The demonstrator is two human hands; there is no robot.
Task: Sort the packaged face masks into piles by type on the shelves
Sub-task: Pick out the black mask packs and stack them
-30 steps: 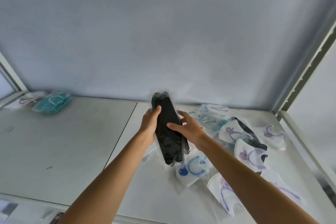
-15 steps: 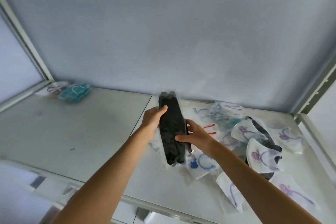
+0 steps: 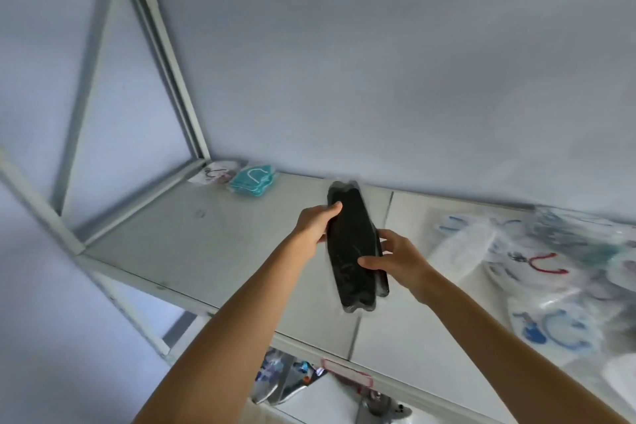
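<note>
- The black mask pack (image 3: 354, 244), a stack of dark masks in clear wrap, is held in the air above the shelf (image 3: 192, 244), over the seam between its two panels, long axis running away from the person.
- The left hand (image 3: 315, 225) grips the pack's upper left edge, thumb laid across the front and fingers curled behind.
- The right hand (image 3: 395, 260) grips the lower right edge, thumb pressed on the front face, fingers wrapped round the back.
- At the shelf's far left corner lies a teal mask pack (image 3: 253, 180), with a white mask pack (image 3: 215, 173) touching it on the left.
- On the right part of the shelf sprawls a loose heap of packaged masks (image 3: 537, 265), white ones with red, blue and purple straps; motion blur makes their count and exact overlaps hard to tell.
- Below the shelf's front edge, a lower level shows a few more wrapped packets (image 3: 285, 379), seemingly masks too.
</note>
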